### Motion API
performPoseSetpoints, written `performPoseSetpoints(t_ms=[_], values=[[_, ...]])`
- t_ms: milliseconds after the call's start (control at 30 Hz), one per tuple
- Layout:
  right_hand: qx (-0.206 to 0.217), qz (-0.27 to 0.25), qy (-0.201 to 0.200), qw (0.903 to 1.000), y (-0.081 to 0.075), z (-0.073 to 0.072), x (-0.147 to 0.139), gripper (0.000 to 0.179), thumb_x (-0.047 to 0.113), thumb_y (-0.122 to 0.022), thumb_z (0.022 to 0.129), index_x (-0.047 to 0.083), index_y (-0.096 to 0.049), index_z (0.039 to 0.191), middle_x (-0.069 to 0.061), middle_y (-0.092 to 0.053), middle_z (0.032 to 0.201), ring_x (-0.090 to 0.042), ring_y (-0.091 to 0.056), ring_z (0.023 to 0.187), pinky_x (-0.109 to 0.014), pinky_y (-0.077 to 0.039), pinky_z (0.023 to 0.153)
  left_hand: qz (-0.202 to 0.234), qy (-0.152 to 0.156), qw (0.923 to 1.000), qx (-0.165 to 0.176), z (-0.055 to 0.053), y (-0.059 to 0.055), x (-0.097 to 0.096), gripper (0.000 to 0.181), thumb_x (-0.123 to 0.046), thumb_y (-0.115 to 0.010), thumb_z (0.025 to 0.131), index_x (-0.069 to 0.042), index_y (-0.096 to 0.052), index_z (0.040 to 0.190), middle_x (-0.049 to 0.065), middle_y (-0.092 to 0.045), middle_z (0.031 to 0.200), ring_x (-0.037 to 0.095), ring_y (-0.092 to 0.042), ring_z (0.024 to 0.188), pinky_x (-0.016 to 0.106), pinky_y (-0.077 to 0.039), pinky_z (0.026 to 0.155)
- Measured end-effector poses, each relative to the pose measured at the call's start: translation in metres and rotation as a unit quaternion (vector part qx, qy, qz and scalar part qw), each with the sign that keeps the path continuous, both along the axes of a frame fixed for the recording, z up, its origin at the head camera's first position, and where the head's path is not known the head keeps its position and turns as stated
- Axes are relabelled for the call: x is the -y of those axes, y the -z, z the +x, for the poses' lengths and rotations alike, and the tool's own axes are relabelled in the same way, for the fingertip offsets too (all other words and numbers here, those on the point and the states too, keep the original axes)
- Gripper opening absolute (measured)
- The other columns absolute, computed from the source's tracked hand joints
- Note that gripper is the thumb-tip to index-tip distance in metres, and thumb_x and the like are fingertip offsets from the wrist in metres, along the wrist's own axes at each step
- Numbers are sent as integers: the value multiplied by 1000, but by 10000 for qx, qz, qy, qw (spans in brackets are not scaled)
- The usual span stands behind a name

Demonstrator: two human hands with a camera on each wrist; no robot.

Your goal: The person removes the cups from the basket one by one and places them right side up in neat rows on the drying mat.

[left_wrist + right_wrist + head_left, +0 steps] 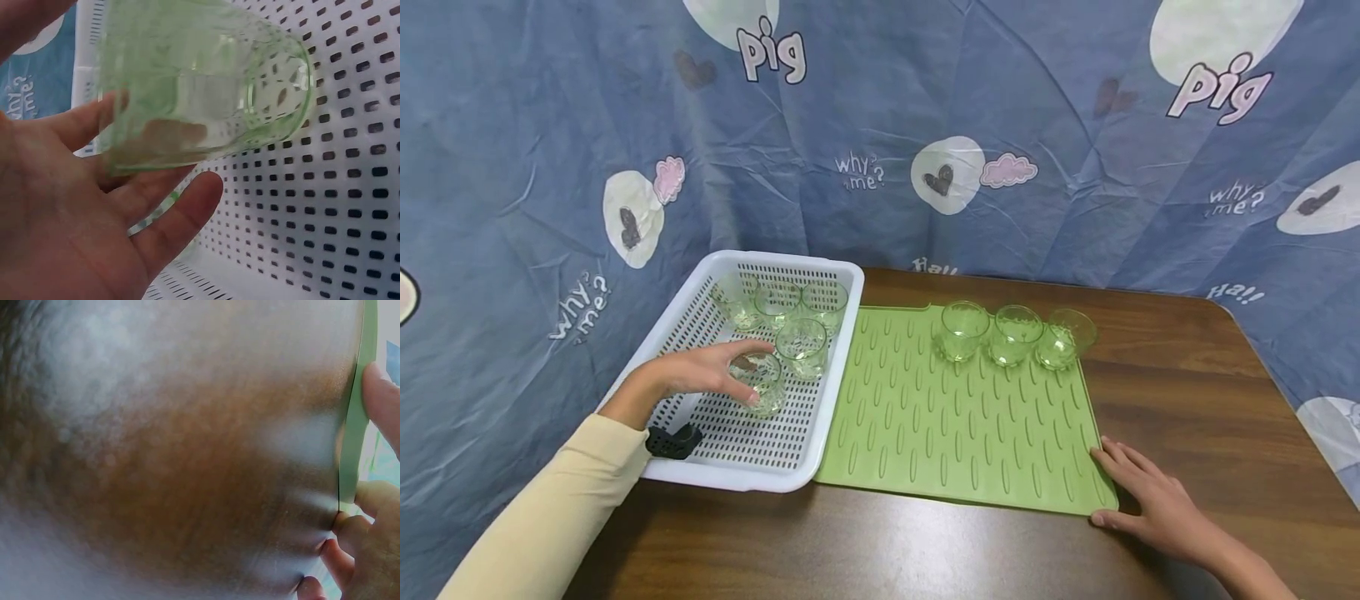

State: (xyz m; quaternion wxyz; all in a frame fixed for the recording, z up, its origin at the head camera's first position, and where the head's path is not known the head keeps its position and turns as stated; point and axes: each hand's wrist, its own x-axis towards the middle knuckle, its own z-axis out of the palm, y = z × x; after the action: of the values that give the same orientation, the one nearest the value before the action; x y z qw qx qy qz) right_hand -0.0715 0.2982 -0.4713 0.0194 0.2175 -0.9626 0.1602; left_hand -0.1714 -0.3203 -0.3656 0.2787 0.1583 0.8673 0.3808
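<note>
reaching in from the left, your pale sleeve [550, 508] ends beside a black wrist piece [673, 442], which sits over the near left part of a white perforated basket [737, 478]; swung low, it could knock the basket's wall. your left hand [715, 369] is inside, thumb and fingers spread wide around the near glass [767, 402], clear and green-tinted, standing on the basket's floor. whether the fingers press it firmly cannot be told from these views, so lifting on a loose hold could let the smooth sides slip. toward the back of the basket is a row of three glasses [737, 302]; just right of your fingertips is another glass [802, 354], so near that a sideways move would likely clink the two and could chip a rim. next, beside the basket, a green mat [910, 425] patterned with ovals lies on the brown table [880, 542]. at its far right is a line of three upright glasses [1015, 342], close together; the rightmost is near the mat's edge, where a bump might topple it. last, your right hand [1153, 500] rests at the mat's near right corner, thumb and fingers apart, holding no glass; a tug there could drag the mat and jolt that line.
</note>
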Motion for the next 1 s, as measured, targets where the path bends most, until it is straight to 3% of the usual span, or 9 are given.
performPoseSetpoints(t_ms=[100,267,333,367,400,500,600,833,1000], values=[[14,-6,-4,10000,1,0,0,87,42,-83,74,14,-47,148,-23,-48,149,-8,-25,147,-73,-44,81,-30,17,9999,110,1,3,-2,94,-20,-78,80,4,-24,153,32,-28,156,54,-37,137,64,-39,110],[57,32,11,10000,1,-1,-1,86,42,-82,75,14,-46,148,-23,-48,149,0,-14,150,-72,-44,81,-178,-46,9998,101,-4,6,-4,94,-20,-79,81,2,-24,153,32,-29,156,54,-37,137,62,-42,109],[96,72,42,9999,0,-1,-1,86,43,-82,75,14,-46,148,-23,-48,149,-2,-14,151,-72,-44,80,-228,-54,9997,73,-7,7,-5,93,-22,-79,81,1,-25,154,31,-30,156,53,-38,138,62,-42,109],[87,86,47,9999,0,0,-2,87,42,-82,75,14,-46,148,-23,-47,149,-9,-19,151,-73,-44,80,-266,-66,9996,52,-8,7,-5,93,-23,-79,81,0,-25,154,30,-30,156,52,-37,139,62,-40,110],[80,101,60,9999,1,0,-3,87,43,-82,75,14,-46,149,-22,-48,149,-1,-12,151,-73,-44,80,-298,-76,9995,33,-8,7,-6,93,-24,-79,81,-2,-26,154,29,-30,156,52,-36,139,63,-38,111],[-26,76,40,10000,2,2,-4,86,42,-83,74,14,-47,148,-23,-49,148,3,-10,150,-73,-44,79,-321,-97,9994,-33,-10,8,-7,93,-25,-78,81,-2,-25,154,29,-30,157,51,-34,141,66,-34,113],[-119,23,-19,9999,4,2,-5,86,42,-83,73,15,-47,147,-23,-49,147,23,4,136,-74,-44,78,-328,-201,9992,-118,-10,8,-7,94,-25,-77,83,-1,-22,155,31,-28,157,53,-33,141,65,-36,112],[-142,-1,-57,9999,5,1,-3,88,41,-84,73,15,-47,148,-23,-50,146,28,9,132,-73,-45,77,-409,-619,9955,-584,-14,12,-1,98,-28,-75,87,3,-13,156,35,-27,154,56,-35,138,62,-45,104],[-190,6,-93,9998,6,0,-2,88,41,-84,72,16,-46,148,-21,-49,147,26,8,133,-73,-45,77,-207,-558,9976,-345,-16,14,6,104,-19,-78,84,2,-6,157,37,-17,156,59,-28,138,65,-44,103]])
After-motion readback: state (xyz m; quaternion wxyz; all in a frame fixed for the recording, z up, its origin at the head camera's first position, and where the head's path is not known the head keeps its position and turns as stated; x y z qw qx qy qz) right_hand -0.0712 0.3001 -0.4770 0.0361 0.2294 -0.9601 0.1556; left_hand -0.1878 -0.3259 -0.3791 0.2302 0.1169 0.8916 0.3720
